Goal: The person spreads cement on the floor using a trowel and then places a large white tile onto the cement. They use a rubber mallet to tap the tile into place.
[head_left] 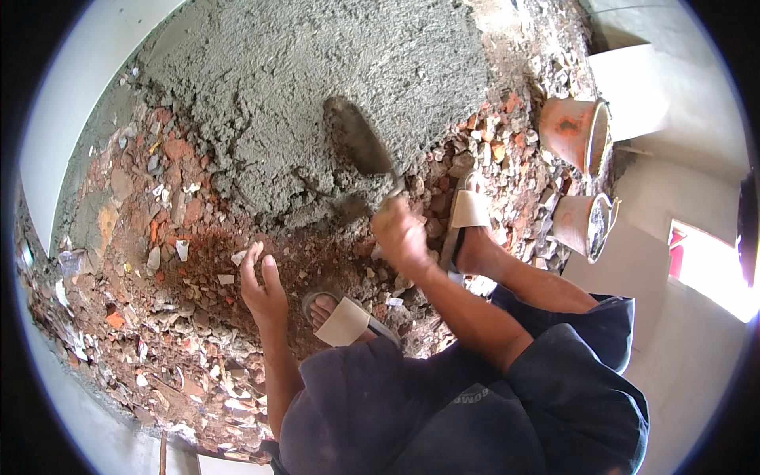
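My right hand [404, 237] is closed round the handle of a trowel [355, 136]. Its long dark blade points away to the far left and lies against the wet grey concrete [317, 55], close to the layer's near edge. Over the broken rubble [198, 269], left of my feet, my left hand [265, 291] hangs with nothing in it. Its fingers are stretched out, and the thumb stands a little apart from them.
Two mortar-stained buckets, a larger reddish one [566, 127] and a smaller one [574, 222], stand at the right by the wall [697, 206]. My sandalled feet [471, 210] are on the rubble near the concrete's edge. A pale wall [87, 103] curves along the left.
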Motion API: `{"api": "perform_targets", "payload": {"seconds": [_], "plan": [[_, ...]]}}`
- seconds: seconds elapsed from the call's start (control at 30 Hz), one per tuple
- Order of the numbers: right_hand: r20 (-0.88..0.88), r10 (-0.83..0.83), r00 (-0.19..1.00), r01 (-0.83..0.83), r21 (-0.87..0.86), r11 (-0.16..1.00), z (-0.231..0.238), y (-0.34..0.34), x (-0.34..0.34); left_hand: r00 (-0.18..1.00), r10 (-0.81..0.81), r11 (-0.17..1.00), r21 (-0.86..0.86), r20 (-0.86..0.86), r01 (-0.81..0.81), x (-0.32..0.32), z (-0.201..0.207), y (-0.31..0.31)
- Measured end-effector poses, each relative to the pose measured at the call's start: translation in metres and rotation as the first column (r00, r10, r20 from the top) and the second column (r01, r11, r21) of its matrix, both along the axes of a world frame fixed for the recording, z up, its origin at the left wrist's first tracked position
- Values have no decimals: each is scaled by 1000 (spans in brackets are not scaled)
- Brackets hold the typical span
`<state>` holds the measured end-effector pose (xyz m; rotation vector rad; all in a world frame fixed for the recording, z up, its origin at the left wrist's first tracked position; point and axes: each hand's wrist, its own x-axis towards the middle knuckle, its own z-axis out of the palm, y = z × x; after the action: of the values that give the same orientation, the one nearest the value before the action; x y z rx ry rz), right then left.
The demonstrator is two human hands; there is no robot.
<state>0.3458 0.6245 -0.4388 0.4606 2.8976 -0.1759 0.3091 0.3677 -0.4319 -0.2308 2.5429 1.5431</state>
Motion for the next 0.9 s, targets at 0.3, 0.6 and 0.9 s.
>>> {"api": "perform_targets", "payload": {"seconds": [0.3,0.6,0.9], "plan": [[-14,-233,972,219,-287,933,20,-9,-11,997,78,997,-15,-21,-79,-4,5,-11],[96,-162,982,179,-745,643,35,-2,3,972,236,970,58,8,-236,-7,9,-17],[392,866,311,-919,-106,379,80,75,-125,888,453,891,0,83,-455,-9,13,-38]]}}
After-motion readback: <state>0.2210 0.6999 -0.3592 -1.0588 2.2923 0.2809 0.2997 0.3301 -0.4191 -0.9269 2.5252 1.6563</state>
